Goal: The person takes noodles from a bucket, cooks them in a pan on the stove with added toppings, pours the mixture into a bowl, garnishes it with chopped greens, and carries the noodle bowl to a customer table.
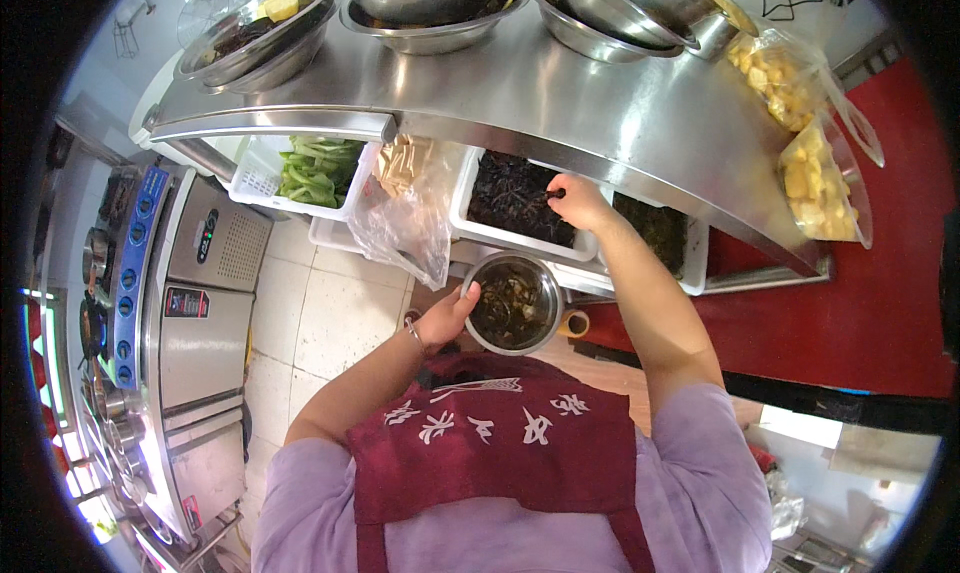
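My left hand grips the rim of a round stainless steel bowl, thumb over the edge, close in front of my apron. Dark leafy pieces and some paler bits lie inside it. Over the right side of a white plastic bin, my right hand pinches a small dark piece between thumb and fingers. That bin is filled with dark, wrinkled food, perhaps wood ear fungus or seaweed. Right of it, partly behind my forearm, another white bin contains dark green food.
A stainless steel counter overhangs the bins, carrying stacked metal bowls and bags of yellow chunks. To the left are a white basket of green vegetable slices, a clear plastic bag and a stove. A tape roll sits beside the bowl.
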Demonstrator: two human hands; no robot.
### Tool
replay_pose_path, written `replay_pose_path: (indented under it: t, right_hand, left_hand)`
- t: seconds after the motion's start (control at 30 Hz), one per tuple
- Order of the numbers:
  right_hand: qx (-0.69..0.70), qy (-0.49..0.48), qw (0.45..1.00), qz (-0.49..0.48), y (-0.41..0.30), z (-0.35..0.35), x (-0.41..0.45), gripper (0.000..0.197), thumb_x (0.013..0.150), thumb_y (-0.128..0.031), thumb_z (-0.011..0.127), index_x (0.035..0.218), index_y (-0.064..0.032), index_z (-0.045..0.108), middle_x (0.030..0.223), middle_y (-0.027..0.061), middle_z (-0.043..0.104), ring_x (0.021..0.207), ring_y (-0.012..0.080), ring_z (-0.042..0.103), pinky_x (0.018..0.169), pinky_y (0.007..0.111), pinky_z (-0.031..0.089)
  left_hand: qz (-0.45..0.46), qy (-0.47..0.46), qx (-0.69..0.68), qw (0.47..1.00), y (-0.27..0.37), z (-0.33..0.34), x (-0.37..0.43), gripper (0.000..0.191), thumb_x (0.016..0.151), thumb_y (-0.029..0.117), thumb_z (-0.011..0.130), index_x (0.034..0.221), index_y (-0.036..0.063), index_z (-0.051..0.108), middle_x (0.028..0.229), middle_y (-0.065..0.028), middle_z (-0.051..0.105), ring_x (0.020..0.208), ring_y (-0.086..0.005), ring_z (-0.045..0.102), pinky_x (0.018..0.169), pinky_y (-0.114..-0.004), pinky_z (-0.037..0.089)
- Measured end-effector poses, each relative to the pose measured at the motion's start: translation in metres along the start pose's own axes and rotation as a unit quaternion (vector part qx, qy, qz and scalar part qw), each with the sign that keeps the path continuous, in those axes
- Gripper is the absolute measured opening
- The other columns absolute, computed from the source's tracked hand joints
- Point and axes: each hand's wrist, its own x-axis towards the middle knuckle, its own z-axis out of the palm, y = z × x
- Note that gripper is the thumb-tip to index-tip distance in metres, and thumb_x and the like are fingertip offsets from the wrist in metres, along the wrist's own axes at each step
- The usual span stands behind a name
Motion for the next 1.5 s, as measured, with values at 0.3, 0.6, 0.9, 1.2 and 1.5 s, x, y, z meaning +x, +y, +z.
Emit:
replay_pose_path:
  t: [0.3, 0.6, 0.9, 1.2, 1.5]
  right_hand:
    - [0.072, 0.004, 0.997, -0.013, -0.017, -0.046, -0.026, 0.027, 0.083, -0.025, 0.060, 0.107, -0.0121, 0.058, 0.093, 0.0060, 0.062, 0.079, 0.0154, 0.058, 0.073, 0.030, 0.045]
    - [0.044, 0.041, 0.998, -0.034, -0.002, -0.026, -0.026, 0.022, 0.082, -0.019, 0.059, 0.099, -0.0045, 0.059, 0.087, 0.0098, 0.063, 0.079, 0.0196, 0.059, 0.072, 0.031, 0.045]
    - [0.198, 0.074, 0.974, 0.087, 0.011, 0.007, -0.015, 0.033, 0.086, -0.024, 0.051, 0.108, -0.0014, 0.058, 0.099, 0.0117, 0.062, 0.094, 0.0215, 0.056, 0.076, 0.033, 0.045]
    - [0.309, 0.037, 0.949, 0.048, -0.043, -0.029, -0.056, 0.019, 0.089, -0.021, 0.055, 0.095, -0.0041, 0.058, 0.079, -0.0018, 0.053, 0.075, 0.0098, 0.047, 0.070, 0.025, 0.040]
    - [-0.068, 0.007, 0.961, -0.267, -0.097, -0.051, -0.156, 0.027, 0.084, -0.023, 0.059, 0.103, -0.0033, 0.058, 0.098, 0.0148, 0.060, 0.091, 0.0338, 0.059, 0.078, 0.038, 0.048]
  left_hand:
    - [-0.050, -0.005, -0.028, 0.998, 0.016, 0.002, 0.002, 0.069, 0.093, 0.055, 0.036, 0.133, -0.0016, 0.035, 0.119, -0.0109, 0.053, 0.106, -0.0159, 0.048, 0.091, -0.028, 0.040]
    - [-0.027, 0.002, -0.002, 1.000, 0.035, 0.010, -0.013, 0.071, 0.093, 0.056, 0.035, 0.134, -0.0014, 0.035, 0.124, -0.0103, 0.050, 0.109, -0.0162, 0.046, 0.093, -0.029, 0.039]
    - [-0.039, 0.003, -0.023, 0.999, 0.034, 0.007, -0.020, 0.075, 0.092, 0.059, 0.035, 0.135, -0.0025, 0.033, 0.126, -0.0117, 0.048, 0.111, -0.0170, 0.046, 0.094, -0.030, 0.039]
    - [-0.032, -0.009, -0.064, 0.997, 0.023, 0.003, -0.005, 0.075, 0.092, 0.056, 0.037, 0.134, -0.0050, 0.033, 0.128, -0.0123, 0.047, 0.114, -0.0177, 0.044, 0.096, -0.030, 0.037]
    - [0.017, -0.048, -0.091, 0.994, 0.066, 0.028, 0.011, 0.067, 0.095, 0.051, 0.035, 0.133, -0.0042, 0.037, 0.130, -0.0128, 0.046, 0.117, -0.0178, 0.043, 0.100, -0.030, 0.033]
